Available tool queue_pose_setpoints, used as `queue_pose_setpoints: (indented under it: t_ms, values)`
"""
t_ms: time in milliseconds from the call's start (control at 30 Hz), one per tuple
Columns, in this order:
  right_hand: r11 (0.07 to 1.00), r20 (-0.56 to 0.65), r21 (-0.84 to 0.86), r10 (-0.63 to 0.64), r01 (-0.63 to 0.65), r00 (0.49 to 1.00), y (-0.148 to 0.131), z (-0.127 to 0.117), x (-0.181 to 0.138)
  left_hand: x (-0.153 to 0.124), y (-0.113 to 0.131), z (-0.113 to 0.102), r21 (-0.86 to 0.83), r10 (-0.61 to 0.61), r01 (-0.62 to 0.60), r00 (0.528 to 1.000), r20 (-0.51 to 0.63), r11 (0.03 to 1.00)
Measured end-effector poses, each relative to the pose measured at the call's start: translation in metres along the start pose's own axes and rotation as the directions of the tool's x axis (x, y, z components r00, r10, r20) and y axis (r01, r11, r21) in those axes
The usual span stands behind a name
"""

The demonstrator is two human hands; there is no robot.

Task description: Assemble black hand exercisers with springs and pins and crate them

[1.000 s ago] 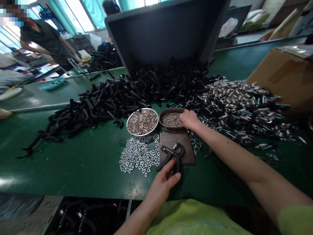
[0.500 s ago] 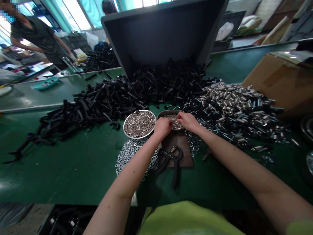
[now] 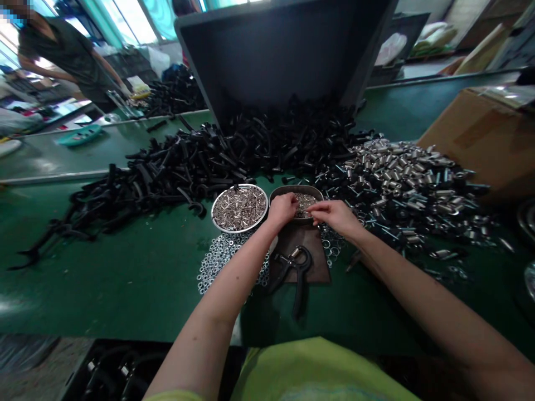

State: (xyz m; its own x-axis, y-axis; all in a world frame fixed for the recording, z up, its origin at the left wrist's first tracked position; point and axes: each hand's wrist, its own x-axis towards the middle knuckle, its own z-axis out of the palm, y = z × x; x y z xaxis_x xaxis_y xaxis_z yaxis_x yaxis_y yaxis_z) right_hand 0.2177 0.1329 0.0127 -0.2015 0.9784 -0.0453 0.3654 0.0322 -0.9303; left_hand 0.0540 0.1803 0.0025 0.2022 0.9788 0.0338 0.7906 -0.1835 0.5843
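Observation:
My left hand [image 3: 282,210] is curled shut at the near rim of a dark round tin [image 3: 314,192] of small metal parts. My right hand [image 3: 336,216] hovers just right of it, fingers pinched together over the tin's near edge. What either hand holds is too small to see. A black hand-grip tool [image 3: 295,268] lies untouched on a brown mat [image 3: 319,262] just below both hands. A silver dish [image 3: 238,208] of small metal pins sits left of the tin.
Loose washers [image 3: 221,254] are spread beside the mat. A long heap of black handles [image 3: 196,164] spills from a tipped dark bin [image 3: 284,50]. Silver springs [image 3: 401,172] are piled at the right, before a cardboard box [image 3: 485,133]. Another person [image 3: 62,55] works at the far left.
My left hand let go of the hand-grip tool and reached up to the tin. My right hand pulled back from inside the tin to its near edge.

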Motion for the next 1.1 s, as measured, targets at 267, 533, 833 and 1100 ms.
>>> queue_pose_setpoints:
  t_ms: [267, 533, 833, 1100]
  values:
    - [0.993, 0.108, 0.093, 0.068, -0.078, 0.992, 0.014, 0.027, -0.045, -0.078, -0.02, -0.014, -0.759, -0.162, 0.18, 0.982, 0.1, 0.626]
    - [0.91, 0.2, -0.349, -0.161, 0.224, 0.966, 0.01, 0.035, -0.046, -0.164, -0.039, -0.016, -0.831, -0.298, 0.321, 0.934, 0.197, 0.455]
    - [0.843, 0.293, -0.493, -0.071, 0.215, 0.953, -0.004, 0.035, -0.038, -0.176, -0.038, -0.014, -0.806, -0.349, 0.346, 0.918, 0.186, 0.481]
    - [0.854, 0.381, -0.498, 0.055, 0.155, 0.923, -0.012, 0.037, -0.018, -0.158, -0.021, -0.008, -0.383, -0.02, 0.016, 1.0, -0.007, 0.924]
